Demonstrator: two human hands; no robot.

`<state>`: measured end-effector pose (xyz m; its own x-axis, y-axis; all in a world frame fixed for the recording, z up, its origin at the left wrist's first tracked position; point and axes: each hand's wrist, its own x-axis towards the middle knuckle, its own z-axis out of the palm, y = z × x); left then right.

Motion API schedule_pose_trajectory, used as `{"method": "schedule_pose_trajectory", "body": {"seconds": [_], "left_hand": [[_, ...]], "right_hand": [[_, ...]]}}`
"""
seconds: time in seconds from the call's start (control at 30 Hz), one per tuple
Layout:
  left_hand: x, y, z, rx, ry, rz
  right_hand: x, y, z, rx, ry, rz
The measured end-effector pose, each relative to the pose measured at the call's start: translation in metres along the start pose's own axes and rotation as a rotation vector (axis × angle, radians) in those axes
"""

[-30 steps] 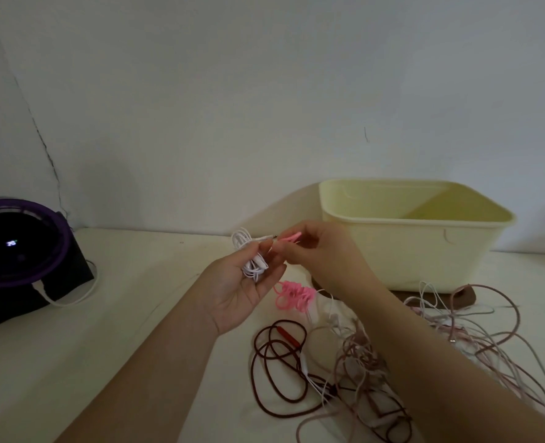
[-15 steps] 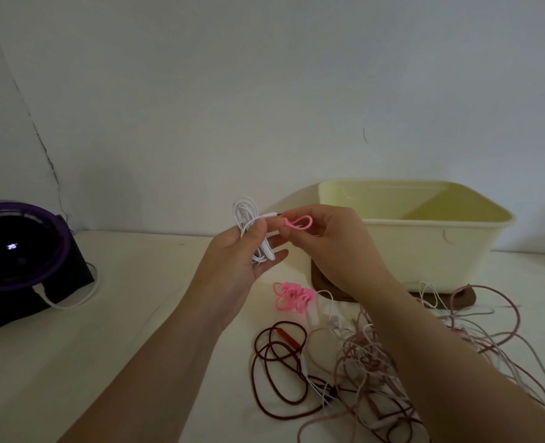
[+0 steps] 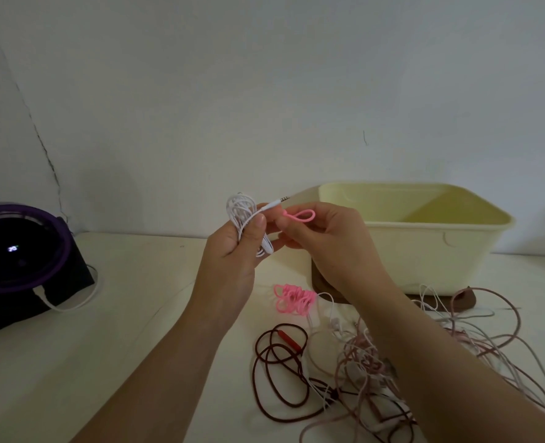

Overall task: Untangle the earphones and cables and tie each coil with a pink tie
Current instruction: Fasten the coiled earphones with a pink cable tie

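Raised slightly, left hand (image 3: 229, 260) clamps white coil (image 3: 240, 212); right hand (image 3: 328, 244) pinches half-hidden pink tie (image 3: 301, 215).

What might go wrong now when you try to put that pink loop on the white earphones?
1. The left hand grips the white earphone coil only around its middle, so loops might spring loose before the pink tie, pinched by the right hand, goes round it.
2. The plug sticks out of the coil toward the tie, so it could snag the tie or end up left outside it.
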<state>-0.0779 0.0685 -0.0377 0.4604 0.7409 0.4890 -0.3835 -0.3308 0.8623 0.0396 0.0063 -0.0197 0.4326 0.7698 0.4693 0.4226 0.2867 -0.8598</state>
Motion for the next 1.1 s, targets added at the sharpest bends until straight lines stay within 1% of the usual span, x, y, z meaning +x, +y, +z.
{"method": "schedule_pose_trajectory", "body": {"seconds": [0.23, 0.37, 0.47, 0.53, 0.63, 0.7, 0.73, 0.8, 0.87, 0.93, 1.0, 1.03, 1.07, 1.1], "left_hand": [[0.001, -0.001, 0.003, -0.214, -0.032, -0.064], [0.001, 0.0, 0.005, -0.351, -0.064, -0.167], [0.002, 0.0, 0.004, -0.459, -0.008, -0.303], [0.004, -0.002, -0.002, -0.576, 0.066, -0.483], [0.001, -0.01, -0.009, -0.682, 0.106, -0.804], [-0.003, -0.017, -0.008, -0.694, 0.088, -0.934], [-0.005, -0.02, -0.006, -0.689, 0.074, -0.971], [-0.008, -0.022, 0.0, -0.669, 0.036, -1.01], [-0.011, -0.021, 0.005, -0.647, -0.023, -1.034], [-0.014, -0.02, 0.007, -0.64, -0.111, -1.077], [-0.018, -0.02, 0.01, -0.632, -0.196, -1.123], [-0.019, -0.02, 0.013, -0.621, -0.231, -1.141], [-0.021, -0.02, 0.016, -0.607, -0.257, -1.153], [-0.023, -0.02, 0.018, -0.594, -0.273, -1.16]], "right_hand": [[-0.002, -0.005, -0.002, -0.071, -0.013, -0.028], [-0.002, -0.007, -0.006, 0.033, -0.01, -0.008], [0.002, -0.005, -0.011, 0.058, -0.043, 0.058], [0.004, -0.001, -0.018, -0.045, -0.092, 0.122], [0.007, 0.005, -0.033, -0.435, -0.297, 0.194], [0.006, 0.006, -0.039, -0.602, -0.408, 0.221], [0.005, 0.007, -0.039, -0.638, -0.424, 0.229], [0.006, 0.007, -0.04, -0.691, -0.385, 0.219], [0.009, 0.005, -0.041, -0.698, -0.274, 0.179], [0.011, 0.001, -0.041, -0.667, -0.152, 0.108], [0.01, -0.004, -0.033, -0.641, -0.059, -0.006], [0.009, -0.006, -0.027, -0.632, -0.043, -0.071], [0.007, -0.009, -0.019, -0.629, -0.061, -0.133], [0.004, -0.01, -0.012, -0.64, -0.121, -0.182]]}}
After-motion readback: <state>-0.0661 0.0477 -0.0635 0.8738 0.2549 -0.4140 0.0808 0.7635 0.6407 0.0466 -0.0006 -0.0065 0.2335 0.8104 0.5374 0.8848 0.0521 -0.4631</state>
